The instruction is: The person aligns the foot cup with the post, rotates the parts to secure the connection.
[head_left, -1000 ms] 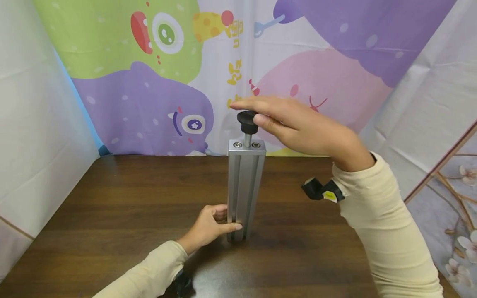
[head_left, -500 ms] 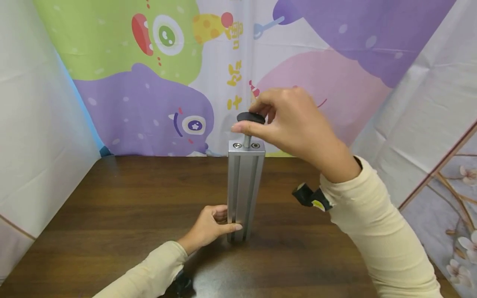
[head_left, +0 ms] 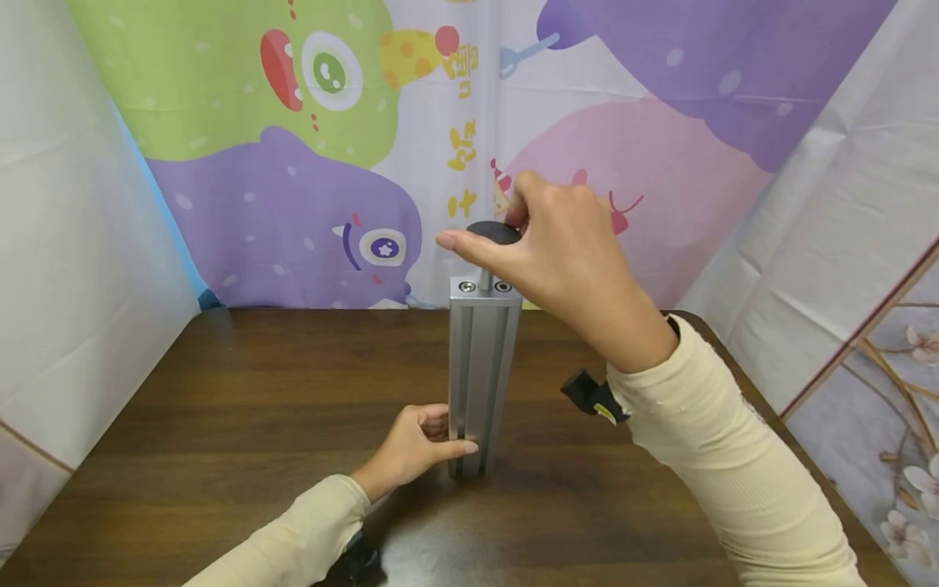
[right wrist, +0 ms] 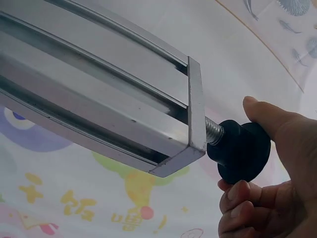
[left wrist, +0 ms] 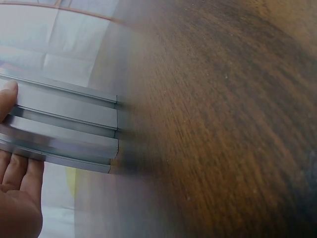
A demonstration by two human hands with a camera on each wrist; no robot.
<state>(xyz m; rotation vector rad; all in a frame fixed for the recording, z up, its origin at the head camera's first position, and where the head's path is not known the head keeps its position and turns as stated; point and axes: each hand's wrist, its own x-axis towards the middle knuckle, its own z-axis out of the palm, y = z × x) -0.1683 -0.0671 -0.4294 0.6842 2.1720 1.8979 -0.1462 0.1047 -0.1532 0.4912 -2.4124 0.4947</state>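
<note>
An aluminium extrusion profile (head_left: 477,367) stands upright on the wooden table, its slotted faces showing. An end plate (right wrist: 196,109) with two screws caps its top. From the plate rises a threaded rod (right wrist: 214,132) bearing a black levelling foot (head_left: 493,231), wide disc uppermost. My right hand (head_left: 568,253) pinches that foot, thumb along the near side and curled fingers on the far side. Low on the profile, my left hand (head_left: 407,448) grips it with the thumb in front; its other fingers are partly hidden behind. In the left wrist view, the profile's lower end meets the table.
The dark brown wooden table (head_left: 293,375) runs back to a cartoon-print curtain (head_left: 308,212). White cloth walls (head_left: 59,244) flank it on both sides. Each cream sleeve has a black wrist device (head_left: 590,395) strapped at the cuff.
My right hand goes from lying with straight fingers over the foot to pinching it, the thumb sweeping across its near side. The wrist has swung left. My left hand and the profile stay put.
</note>
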